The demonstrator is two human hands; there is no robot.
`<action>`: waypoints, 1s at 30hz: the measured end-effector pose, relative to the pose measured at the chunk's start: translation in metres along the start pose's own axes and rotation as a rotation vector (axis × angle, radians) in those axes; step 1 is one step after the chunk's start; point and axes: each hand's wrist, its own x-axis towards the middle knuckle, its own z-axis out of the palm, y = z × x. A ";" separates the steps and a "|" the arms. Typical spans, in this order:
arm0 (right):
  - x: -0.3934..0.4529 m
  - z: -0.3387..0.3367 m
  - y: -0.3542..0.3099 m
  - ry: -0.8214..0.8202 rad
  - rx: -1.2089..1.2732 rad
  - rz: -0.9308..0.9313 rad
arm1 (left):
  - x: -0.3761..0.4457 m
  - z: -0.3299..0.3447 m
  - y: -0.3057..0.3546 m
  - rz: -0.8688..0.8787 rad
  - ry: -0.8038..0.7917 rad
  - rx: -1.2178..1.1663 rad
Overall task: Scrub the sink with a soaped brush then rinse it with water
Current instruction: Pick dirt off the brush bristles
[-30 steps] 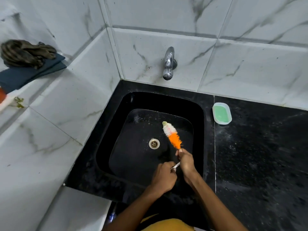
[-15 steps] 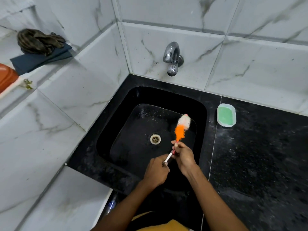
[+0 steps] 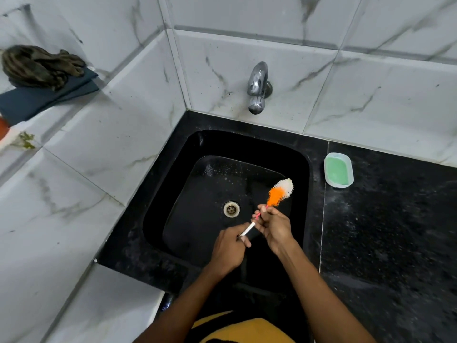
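Note:
A black square sink [image 3: 170, 186] is set in a black stone counter, with a metal drain [image 3: 231, 209] in its floor and soap specks on the far part of the basin. A brush with orange and white bristles [image 3: 280, 191] points up to the right over the basin. My right hand [image 3: 274, 225] grips its thin handle just below the bristles. My left hand [image 3: 228, 247] holds the white end of the handle. A chrome tap [image 3: 257, 87] sticks out of the back wall above the sink; no water runs from it.
A pale dish of green soap [image 3: 338, 173] sits on the black counter [image 3: 385, 231] right of the sink. White marble tiles enclose the left and back. Folded dark cloths [image 3: 42, 80] lie on a ledge at upper left, beside an orange object [image 3: 3, 128].
The brush head swung from pointing up-left to pointing up-right over the basin. Both hands stayed on the handle and shifted slightly right. The camera view shifted a little.

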 end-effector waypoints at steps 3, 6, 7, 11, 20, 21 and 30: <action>0.002 0.013 0.004 0.029 -0.035 -0.013 | 0.006 -0.009 -0.007 0.005 0.006 -0.026; 0.005 0.024 0.008 0.047 -0.041 -0.026 | 0.012 -0.019 -0.019 -0.008 0.017 -0.054; 0.007 0.027 0.009 0.053 -0.049 -0.029 | 0.014 -0.022 -0.023 -0.011 0.018 -0.064; 0.009 0.039 0.015 0.057 -0.086 -0.051 | 0.019 -0.034 -0.030 -0.009 0.011 -0.106; 0.005 0.068 0.023 0.145 -0.164 -0.143 | 0.036 -0.055 -0.040 0.007 -0.045 -0.143; 0.004 0.069 0.021 0.161 -0.134 -0.147 | 0.038 -0.057 -0.040 0.018 -0.044 -0.144; 0.000 0.077 0.012 0.236 -0.006 -0.131 | 0.047 -0.070 -0.039 0.093 -0.111 -0.150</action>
